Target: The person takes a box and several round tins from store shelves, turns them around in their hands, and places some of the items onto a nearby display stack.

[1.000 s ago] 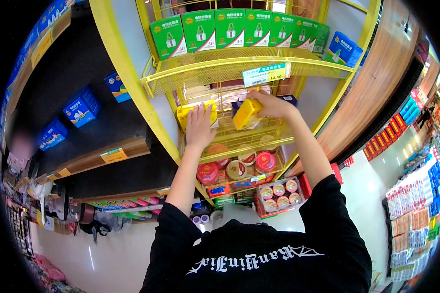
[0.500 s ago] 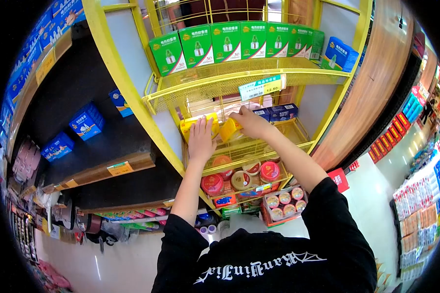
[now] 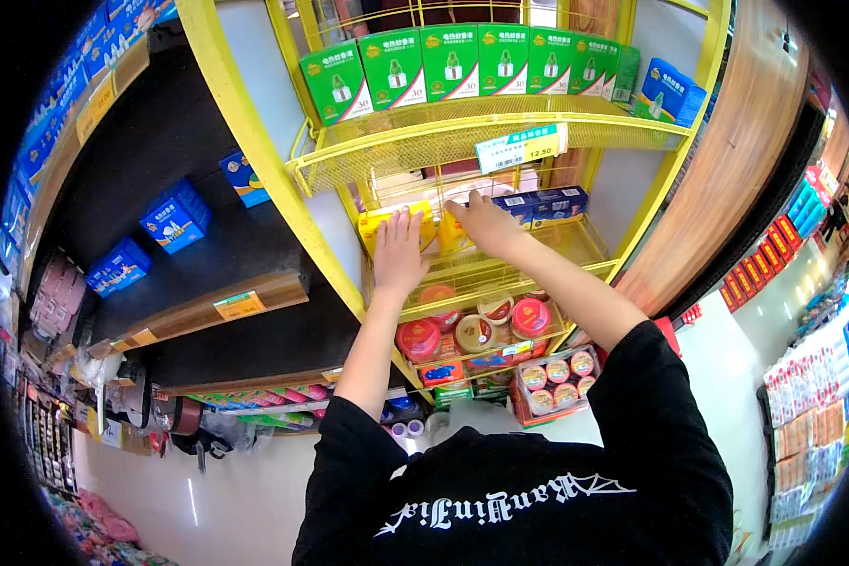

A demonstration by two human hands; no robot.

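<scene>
On the middle tier of the yellow wire rack, my left hand [image 3: 401, 249] lies over the front of a yellow box [image 3: 371, 224], fingers stretched out flat. My right hand [image 3: 491, 228] grips a second yellow box [image 3: 452, 236] just beside it, fingers bent over its top; part of that box is hidden by the hand. Dark blue boxes [image 3: 558, 203] lie on the same tier, right of my right hand. Above, a row of green boxes [image 3: 453, 62] stands on the upper wire shelf [image 3: 491, 138], with a blue box [image 3: 668, 92] at its right end.
A price tag [image 3: 522, 148] hangs from the upper shelf edge. Round red tins [image 3: 418, 340] and a carton of small tubs [image 3: 524, 406] sit below. To the left are dark shelves [image 3: 241, 241] with blue boxes [image 3: 176, 217]; a wooden post [image 3: 717, 179] rises on the right.
The yellow box in my right hand has gone from tilted to more upright and farther back on the tier. My left hand stays on its box. The view has shifted slightly.
</scene>
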